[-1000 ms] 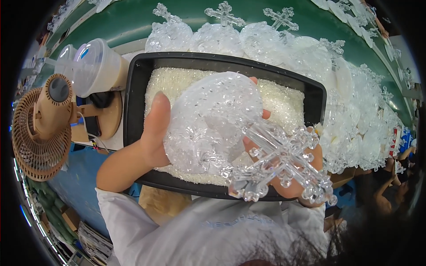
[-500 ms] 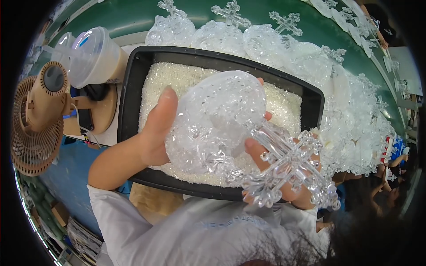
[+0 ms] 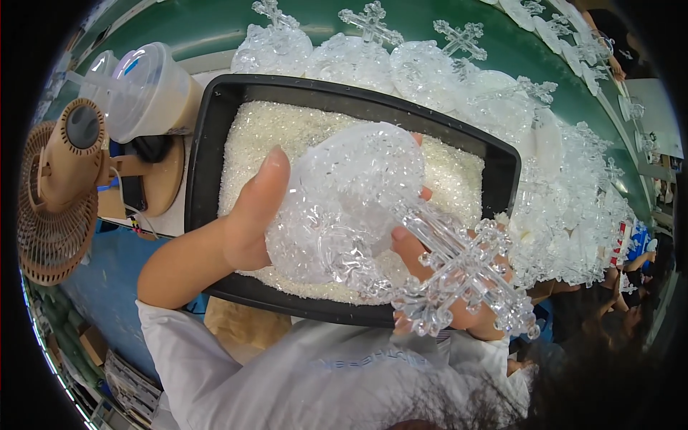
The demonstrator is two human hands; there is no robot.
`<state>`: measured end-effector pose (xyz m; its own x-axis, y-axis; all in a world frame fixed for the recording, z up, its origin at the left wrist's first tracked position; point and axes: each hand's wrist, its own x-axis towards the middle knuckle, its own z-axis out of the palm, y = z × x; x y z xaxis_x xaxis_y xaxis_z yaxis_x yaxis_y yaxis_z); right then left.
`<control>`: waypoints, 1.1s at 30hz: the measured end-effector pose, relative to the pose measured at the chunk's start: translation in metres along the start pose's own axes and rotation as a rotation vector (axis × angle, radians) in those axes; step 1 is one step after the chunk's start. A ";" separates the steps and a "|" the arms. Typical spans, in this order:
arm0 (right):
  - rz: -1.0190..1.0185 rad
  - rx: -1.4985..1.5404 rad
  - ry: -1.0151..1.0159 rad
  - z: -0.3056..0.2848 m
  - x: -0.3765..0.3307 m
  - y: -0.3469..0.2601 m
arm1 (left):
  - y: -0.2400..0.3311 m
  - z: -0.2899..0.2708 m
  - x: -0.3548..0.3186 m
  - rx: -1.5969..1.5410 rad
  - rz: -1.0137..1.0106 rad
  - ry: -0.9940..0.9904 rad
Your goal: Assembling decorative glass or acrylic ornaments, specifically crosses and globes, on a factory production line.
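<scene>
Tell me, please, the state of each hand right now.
Left hand: holding the clear rounded piece.
Right hand: behind the clear cross; grip cannot be told.

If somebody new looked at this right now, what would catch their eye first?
Probably the clear cross, jutting toward the lower right from a rounded, glittery piece supported between the left hand and right hand. Beneath it, a black tray of sparkling pale granules fills the middle. Similar clear pieces crowd behind and to the right, while a tan fan stands far left.
</scene>
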<state>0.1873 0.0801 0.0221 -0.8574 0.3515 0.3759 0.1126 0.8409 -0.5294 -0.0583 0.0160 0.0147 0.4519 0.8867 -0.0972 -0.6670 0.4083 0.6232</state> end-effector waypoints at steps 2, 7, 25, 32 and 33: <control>-0.022 0.018 -0.019 0.003 -0.002 0.003 | 0.003 0.002 0.002 0.014 -0.043 0.028; -0.049 -0.050 -0.075 -0.002 0.000 -0.001 | 0.004 0.000 0.000 0.017 -0.082 0.056; -0.174 0.136 0.536 0.000 0.006 -0.010 | 0.001 0.000 0.000 -0.148 0.107 0.064; -0.180 0.134 0.723 0.012 0.003 -0.016 | -0.005 0.001 -0.001 -0.099 0.107 0.080; -0.225 0.097 0.724 0.017 0.005 -0.012 | -0.009 -0.001 -0.002 -0.121 0.151 0.089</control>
<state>0.1735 0.0652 0.0174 -0.3074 0.3860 0.8698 -0.0988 0.8961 -0.4326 -0.0545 0.0106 0.0085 0.2907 0.9534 -0.0810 -0.7920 0.2873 0.5387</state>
